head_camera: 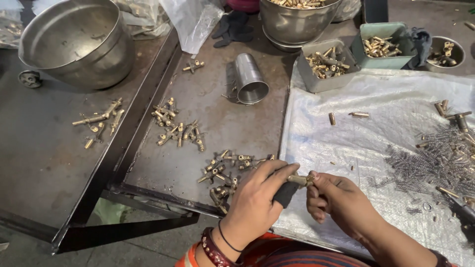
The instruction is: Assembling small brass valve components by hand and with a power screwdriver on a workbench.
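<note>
Head view: a small brass fitting (300, 180) sits pinched between both hands just above the near edge of the white sheet (376, 128). The left hand (257, 198), wrist bent inward, grasps it with a black-sleeved thumb; the right hand (334, 200) curls its fingertips onto its end. Finished brass pieces (225, 170) lie just left on the metal surface (217, 113). Springs (435, 158) crowd the right; bare sheet lies ahead.
</note>
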